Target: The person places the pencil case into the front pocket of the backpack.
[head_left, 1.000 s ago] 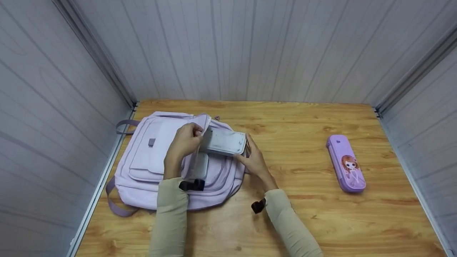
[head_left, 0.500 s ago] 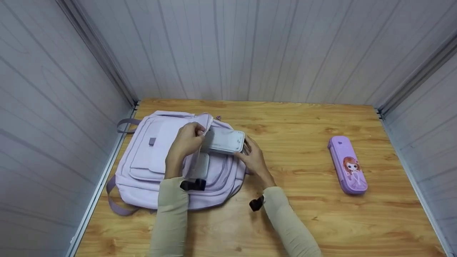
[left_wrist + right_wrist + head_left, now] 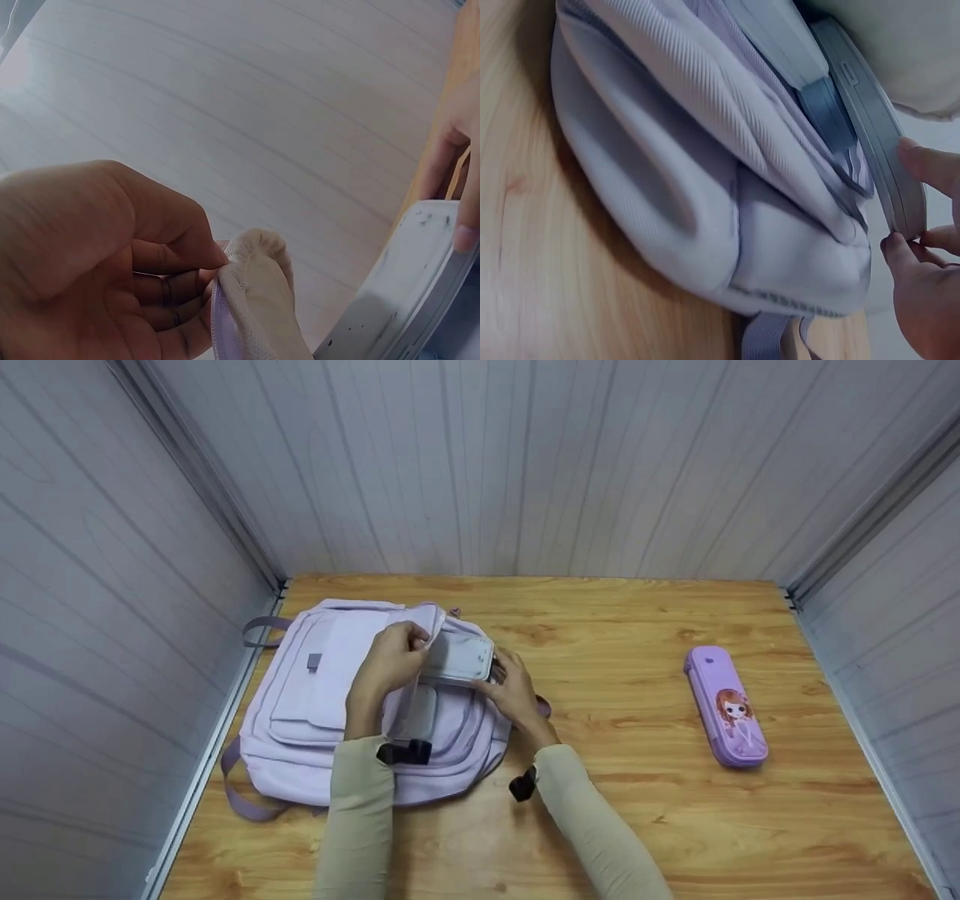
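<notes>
A lilac backpack [image 3: 322,690] lies on the wooden table with its mouth open toward the right. My left hand [image 3: 390,660] pinches the zippered edge of its flap [image 3: 255,281] between thumb and fingertips, holding it raised. My right hand [image 3: 514,690] grips the outer end of a flat, pale grey-white case [image 3: 459,658] with rounded corners and dark scuffs. Fingers and thumb sit on either side of that end. The case's inner part is hidden under the flap. Inside the opening, a second pale box [image 3: 772,37] and a blue item [image 3: 829,112] show beside it.
A purple pencil case [image 3: 726,705] with a cartoon girl lies on the right of the table. Pale panel walls [image 3: 525,465] enclose the table at the back and sides. Backpack straps [image 3: 251,802] stick out at the left, and another lies behind my right hand.
My right hand has moved left, sliding the pale case farther under the flap, so less of it shows. The left hand keeps its hold on the flap edge, nearly still.
</notes>
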`<action>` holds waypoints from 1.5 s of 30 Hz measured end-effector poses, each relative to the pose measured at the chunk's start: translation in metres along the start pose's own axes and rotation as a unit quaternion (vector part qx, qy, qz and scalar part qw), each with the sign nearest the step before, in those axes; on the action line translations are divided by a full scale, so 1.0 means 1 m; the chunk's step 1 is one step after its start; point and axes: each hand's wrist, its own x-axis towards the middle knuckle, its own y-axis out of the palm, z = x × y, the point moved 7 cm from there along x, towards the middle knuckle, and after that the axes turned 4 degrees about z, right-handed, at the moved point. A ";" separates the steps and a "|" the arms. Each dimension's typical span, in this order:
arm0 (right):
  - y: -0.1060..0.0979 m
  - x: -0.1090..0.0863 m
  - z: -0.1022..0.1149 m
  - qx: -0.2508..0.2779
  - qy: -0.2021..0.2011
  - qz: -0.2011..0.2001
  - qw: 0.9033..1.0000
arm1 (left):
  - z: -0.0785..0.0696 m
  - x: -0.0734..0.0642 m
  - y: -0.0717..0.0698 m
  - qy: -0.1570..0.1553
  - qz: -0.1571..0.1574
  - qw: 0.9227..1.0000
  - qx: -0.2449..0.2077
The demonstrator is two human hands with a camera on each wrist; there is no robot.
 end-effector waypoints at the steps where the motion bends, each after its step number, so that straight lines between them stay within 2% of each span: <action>1: 0.001 0.001 0.001 -0.016 -0.001 -0.005 1.000 | 0.001 0.000 0.000 -0.002 0.000 1.000 -0.001; 4: 0.005 0.003 0.004 -0.053 -0.008 -0.024 0.998 | 0.000 -0.001 0.000 -0.002 0.000 1.000 -0.002; 8: 0.010 0.004 0.006 -0.042 -0.022 -0.025 0.999 | -0.003 -0.001 0.001 0.007 0.002 1.000 -0.002; 11: 0.017 0.003 0.005 -0.017 -0.031 -0.009 0.999 | -0.003 -0.002 0.001 0.008 0.000 1.000 -0.003; 17: 0.027 0.004 0.011 -0.009 -0.044 0.026 0.999 | -0.003 -0.002 0.001 0.008 -0.009 1.000 -0.001; 22: 0.033 -0.002 0.036 0.024 -0.038 0.068 0.997 | -0.003 -0.002 0.001 0.010 -0.013 1.000 0.006; 25: 0.037 -0.004 0.047 0.015 -0.045 0.084 0.995 | -0.003 -0.001 0.001 0.013 -0.016 1.000 0.010; 33: 0.048 0.007 0.018 -0.015 -0.030 0.090 0.995 | -0.005 -0.001 0.004 0.017 -0.013 1.000 0.005; 38: 0.050 0.009 0.014 -0.014 -0.026 0.099 0.995 | -0.004 -0.001 0.005 0.022 -0.011 1.000 0.006; 45: 0.054 0.014 0.018 -0.042 -0.024 0.114 0.992 | -0.004 0.000 0.005 0.020 -0.015 1.000 0.012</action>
